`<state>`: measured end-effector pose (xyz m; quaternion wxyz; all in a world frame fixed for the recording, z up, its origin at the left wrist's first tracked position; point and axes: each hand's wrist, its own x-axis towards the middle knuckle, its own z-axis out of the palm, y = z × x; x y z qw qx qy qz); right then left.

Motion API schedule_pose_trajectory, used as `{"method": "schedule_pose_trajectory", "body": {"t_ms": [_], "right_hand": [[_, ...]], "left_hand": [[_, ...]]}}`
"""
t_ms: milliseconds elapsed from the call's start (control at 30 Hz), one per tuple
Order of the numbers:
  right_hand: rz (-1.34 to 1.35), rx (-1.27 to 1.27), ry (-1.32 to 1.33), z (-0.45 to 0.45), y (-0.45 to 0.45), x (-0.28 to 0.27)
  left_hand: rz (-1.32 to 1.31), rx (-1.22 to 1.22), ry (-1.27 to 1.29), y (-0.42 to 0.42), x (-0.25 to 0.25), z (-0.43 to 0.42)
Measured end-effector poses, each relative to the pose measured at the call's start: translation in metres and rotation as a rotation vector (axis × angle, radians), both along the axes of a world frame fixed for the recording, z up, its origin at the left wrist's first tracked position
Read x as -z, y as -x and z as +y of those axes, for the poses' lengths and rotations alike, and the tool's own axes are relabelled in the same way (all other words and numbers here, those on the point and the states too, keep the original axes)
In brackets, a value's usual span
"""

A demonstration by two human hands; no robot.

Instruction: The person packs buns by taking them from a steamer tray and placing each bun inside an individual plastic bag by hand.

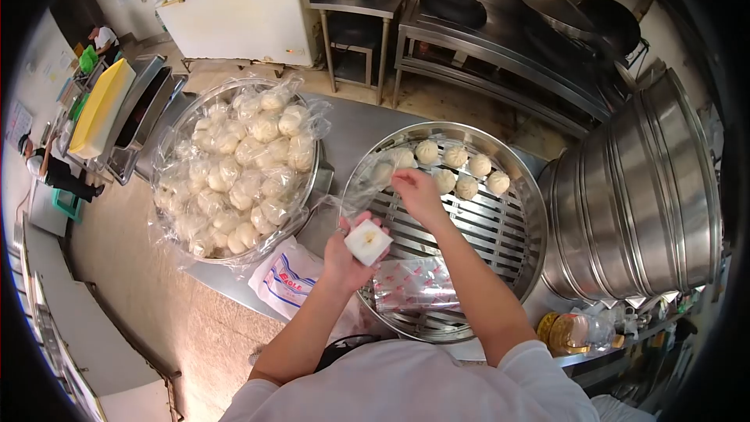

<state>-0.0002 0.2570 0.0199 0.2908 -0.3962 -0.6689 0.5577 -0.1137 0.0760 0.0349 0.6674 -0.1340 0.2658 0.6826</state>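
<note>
My left hand point(349, 254) is palm up with its fingers curled around a small stack of white square papers point(367, 242); the top sheet has a yellowish mark. My right hand point(416, 194) reaches over a round steamer tray point(488, 246) with slatted metal bars. Its fingertips are pinched at the edge of a clear plastic bag point(366, 186), which drapes over the tray's left rim with a pale bun showing through it. Several pleated buns point(455, 157) sit at the back of the tray. A printed plastic packet point(414, 284) lies on the front slats.
Left of the tray stands a large metal basin point(316, 164) heaped with plastic-bagged buns point(234, 160). A white printed bag point(289, 272) lies at the table's front edge. Stacked steamers point(625, 211) rise on the right, near oil bottles point(574, 332). Two people are far left.
</note>
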Motion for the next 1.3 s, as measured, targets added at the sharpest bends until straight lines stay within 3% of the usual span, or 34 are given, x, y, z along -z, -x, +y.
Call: {"method": "schedule_pose_trajectory", "body": {"t_ms": [67, 167, 267, 367, 500, 600, 667, 767, 900, 967, 1133, 1233, 1300], "right_hand": [[-0.338, -0.069, -0.37, 0.021, 0.018, 0.015], [-0.603, -0.217, -0.763, 0.034, 0.049, 0.049], [-0.907, -0.274, -0.726, 0.024, 0.057, 0.029], [-0.746, -0.136, -0.709, 0.006, 0.038, 0.025], [-0.313, 0.03, -0.124, -0.026, -0.013, 0.023], [0.168, 0.049, 0.368, -0.077, -0.051, -0.035], [0.36, -0.057, 0.244, -0.112, -0.064, -0.042], [0.25, -0.042, -0.378, -0.134, -0.061, -0.029], [0.49, 0.198, 0.184, -0.167, -0.071, -0.03], [0.482, 0.307, 0.298, -0.175, -0.085, -0.027], [0.655, 0.465, 0.613, -0.187, -0.11, -0.025], [0.712, 0.433, 0.534, -0.196, -0.118, -0.02], [0.694, 0.376, 0.625, -0.196, -0.138, -0.025]], "left_hand": [[0.012, -0.057, -0.005, 0.008, 0.003, -0.005], [0.081, -0.146, 0.009, 0.019, -0.022, -0.009], [0.088, -0.22, 0.0, 0.031, -0.029, -0.013], [0.112, -0.231, -0.03, 0.037, -0.024, -0.019], [0.141, -0.181, -0.034, 0.027, -0.016, -0.017], [0.163, -0.178, -0.004, 0.008, -0.012, -0.004], [0.2, -0.125, -0.022, -0.012, -0.016, 0.003], [0.292, -0.038, -0.089, -0.053, -0.028, 0.007], [0.503, 0.001, -0.088, -0.088, -0.013, 0.007], [0.646, 0.023, -0.016, -0.102, 0.01, 0.004], [0.838, -0.069, 0.118, -0.144, 0.01, -0.002], [0.892, -0.01, 0.01, -0.147, 0.017, -0.002], [1.017, 0.106, -0.059, -0.148, 0.008, -0.002]]}}
